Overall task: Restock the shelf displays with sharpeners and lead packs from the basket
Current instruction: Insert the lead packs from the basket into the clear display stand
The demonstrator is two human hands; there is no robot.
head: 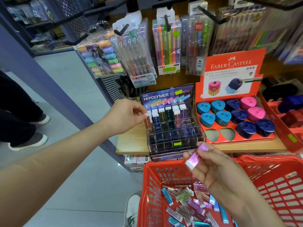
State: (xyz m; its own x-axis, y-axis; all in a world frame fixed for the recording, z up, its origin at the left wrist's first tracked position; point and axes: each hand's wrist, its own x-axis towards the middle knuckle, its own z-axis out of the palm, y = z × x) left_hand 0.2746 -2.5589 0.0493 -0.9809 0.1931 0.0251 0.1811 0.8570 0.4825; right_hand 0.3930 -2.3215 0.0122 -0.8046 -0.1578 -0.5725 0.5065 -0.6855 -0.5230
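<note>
Stationery aisle, wooden shelf (pixel 131 140) across the middle of the frame with the stock sitting on it. Main action is at the clear lead display (pixel 172 145) with the HI-POLYMER header, dead centre. The left hand (pixel 126 115) comes in from the lower left and pinches a brown lead pack (pixel 148 124) by its white cap, thumb and fingertips curled on it. The pack stands upright over the display's far-left column; can't tell if its bottom end is seated in a slot. The back rows hold upright packs with white caps, the front rows look mostly unfilled.

Just below the display's front edge, the right hand (pixel 218 174) pinches a pink lead pack (pixel 196 157), tilted, white cap pointing down-left. That hand hovers over the red basket (pixel 152 182) at the bottom right, which has a heap of loose lead packs (pixel 195 205) in it: pink, blue, silvery, greenish.

Right of the display, touching it or just beside it, sits the red Faber-Castell sharpener box (pixel 229 66) with teal, navy and pink sharpeners (pixel 237 114). Two empty slots (pixel 219 134) show at its front left.

Above, pen packs (pixel 167 46) hang on black hooks. Grey tiled floor (pixel 73 185) fills the left side, with another person's shoes (pixel 31 141) at the left edge and a white shoe (pixel 132 208) at bottom centre beside the basket.
</note>
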